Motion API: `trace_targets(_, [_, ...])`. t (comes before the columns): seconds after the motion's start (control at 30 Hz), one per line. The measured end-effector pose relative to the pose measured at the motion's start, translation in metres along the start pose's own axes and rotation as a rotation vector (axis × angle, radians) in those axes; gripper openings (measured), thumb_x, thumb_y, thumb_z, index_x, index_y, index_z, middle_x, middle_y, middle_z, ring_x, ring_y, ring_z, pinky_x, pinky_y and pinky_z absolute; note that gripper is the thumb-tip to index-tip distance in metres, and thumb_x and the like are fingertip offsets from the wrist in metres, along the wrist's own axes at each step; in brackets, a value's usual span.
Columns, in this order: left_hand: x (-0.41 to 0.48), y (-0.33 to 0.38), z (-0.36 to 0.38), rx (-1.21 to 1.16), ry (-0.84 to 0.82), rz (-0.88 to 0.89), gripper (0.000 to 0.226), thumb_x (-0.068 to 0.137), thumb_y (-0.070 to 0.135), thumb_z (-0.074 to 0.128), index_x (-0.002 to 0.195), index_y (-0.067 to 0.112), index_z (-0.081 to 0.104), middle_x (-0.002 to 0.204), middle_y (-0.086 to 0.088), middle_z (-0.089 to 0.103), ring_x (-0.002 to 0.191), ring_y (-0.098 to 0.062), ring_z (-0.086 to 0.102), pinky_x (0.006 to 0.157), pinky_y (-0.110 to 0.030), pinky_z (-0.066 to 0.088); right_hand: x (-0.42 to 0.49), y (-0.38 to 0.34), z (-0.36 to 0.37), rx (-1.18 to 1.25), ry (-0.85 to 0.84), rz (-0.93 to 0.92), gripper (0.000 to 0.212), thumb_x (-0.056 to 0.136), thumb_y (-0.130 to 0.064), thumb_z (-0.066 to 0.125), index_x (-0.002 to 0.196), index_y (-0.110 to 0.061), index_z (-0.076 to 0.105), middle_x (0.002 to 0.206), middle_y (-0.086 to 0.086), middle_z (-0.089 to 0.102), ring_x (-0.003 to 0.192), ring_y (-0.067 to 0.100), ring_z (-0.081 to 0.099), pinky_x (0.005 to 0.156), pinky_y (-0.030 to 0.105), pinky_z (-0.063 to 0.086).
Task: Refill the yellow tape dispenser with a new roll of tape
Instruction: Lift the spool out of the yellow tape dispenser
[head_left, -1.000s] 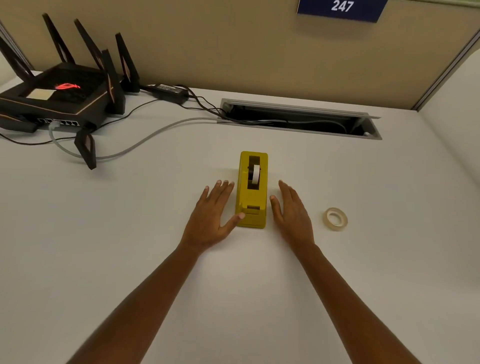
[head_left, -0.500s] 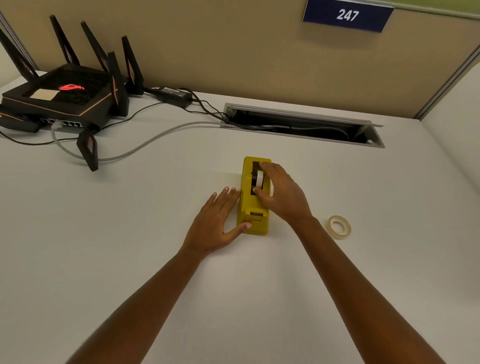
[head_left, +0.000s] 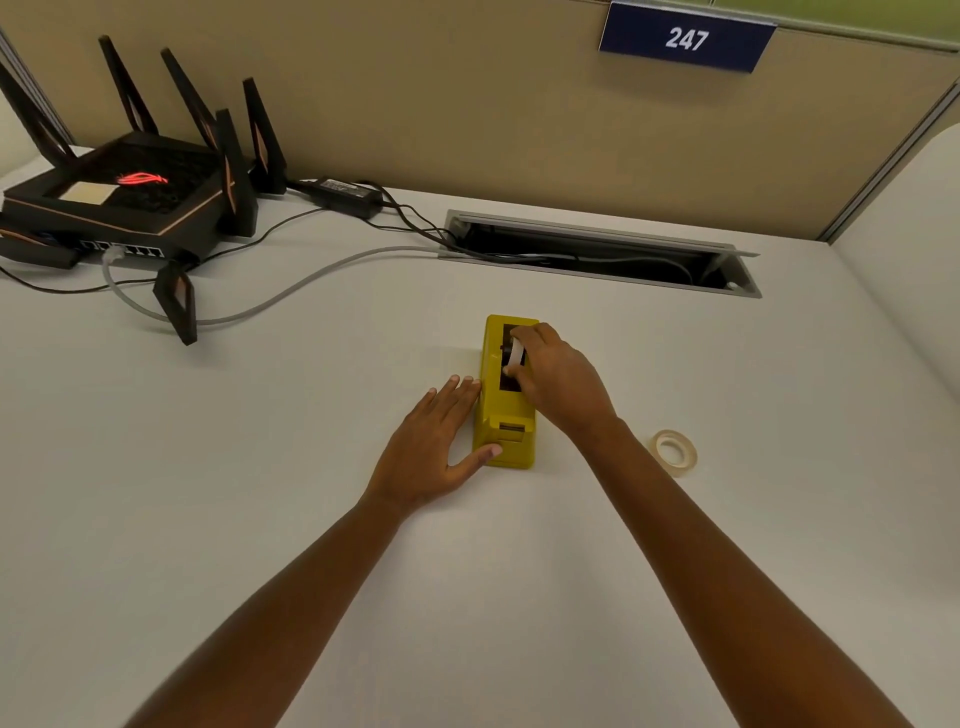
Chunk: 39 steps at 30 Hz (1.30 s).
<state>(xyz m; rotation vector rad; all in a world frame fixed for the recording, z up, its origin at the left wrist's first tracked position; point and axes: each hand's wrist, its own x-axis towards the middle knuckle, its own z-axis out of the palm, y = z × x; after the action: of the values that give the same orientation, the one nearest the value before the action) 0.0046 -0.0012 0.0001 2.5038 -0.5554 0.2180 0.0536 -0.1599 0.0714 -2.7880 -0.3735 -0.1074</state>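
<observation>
The yellow tape dispenser (head_left: 503, 410) stands on the white desk (head_left: 260, 467), its cutter end toward me. My left hand (head_left: 434, 449) lies flat against the dispenser's left side, thumb at its near corner, fingers spread. My right hand (head_left: 558, 382) reaches over the top slot, with fingers and thumb pinched on the thin white spool (head_left: 515, 356) that sits in the dispenser's well. A new roll of clear tape (head_left: 674, 452) lies flat on the desk to the right of the dispenser, apart from both hands.
A black router (head_left: 130, 202) with tall antennas sits at the back left, its cables and a power brick (head_left: 345, 195) running to an open cable slot (head_left: 597, 254) in the desk. A beige partition with a blue "247" sign (head_left: 685, 39) stands behind.
My right hand moved from the desk beside the dispenser up onto its top and closed its fingers on the white spool. My left hand stayed against the left side.
</observation>
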Motion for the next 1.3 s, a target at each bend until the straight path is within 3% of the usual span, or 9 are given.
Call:
trace_targets(0.2, [0.000,0.000,0.000,0.008,-0.006,-0.005,0.093,0.073,0.077,0.012,0.140,0.012,0.022,0.149,-0.007,0.031,0.139,-0.013,0.017,0.114,-0.026,0.011,0.001,-0.002,0.000,-0.021,-0.027,0.029,0.049,0.093,-0.025,0.048,0.136,-0.008,0.032,0.140,0.014,0.041,0.111,0.034,0.056,0.092,0.039,0.048])
trace_targets(0.37, [0.000,0.000,0.001,0.005,-0.006,-0.011,0.092,0.074,0.077,0.014,0.140,0.013,0.023,0.149,-0.007,0.032,0.140,-0.018,0.021,0.114,-0.028,0.012,0.002,0.000,-0.007,0.006,-0.074,0.029,0.065,0.083,-0.028,0.064,0.136,-0.008,0.032,0.138,0.014,0.040,0.113,0.035,0.054,0.093,0.040,0.048])
trace_targets(0.57, [0.000,0.000,0.001,0.003,-0.002,-0.018,0.092,0.073,0.077,0.014,0.140,0.013,0.024,0.149,-0.007,0.032,0.140,-0.019,0.022,0.114,-0.028,0.013,0.002,-0.004,-0.007,-0.032,-0.054,0.027,0.049,0.082,-0.022,0.064,0.124,-0.005,0.045,0.133,0.014,0.042,0.099,0.034,0.060,0.083,0.034,0.050])
trace_targets(0.87, [0.001,-0.001,0.001,-0.003,-0.010,-0.032,0.095,0.071,0.079,0.013,0.140,0.015,0.022,0.150,-0.006,0.030,0.141,-0.018,0.020,0.114,-0.029,0.014,0.010,-0.008,-0.011,-0.071,-0.061,0.016,0.052,0.086,-0.021,0.060,0.130,-0.007,0.036,0.131,0.016,0.050,0.109,0.032,0.057,0.089,0.036,0.050])
trace_targets(1.3, [0.001,0.001,0.000,-0.009,-0.019,-0.040,0.096,0.070,0.080,0.012,0.140,0.015,0.022,0.150,-0.006,0.029,0.142,-0.018,0.019,0.115,-0.030,0.014,0.005,-0.003,-0.002,-0.155,-0.018,-0.043,0.041,0.094,-0.021,0.044,0.131,-0.006,0.035,0.129,0.018,0.053,0.099,0.036,0.062,0.080,0.039,0.052])
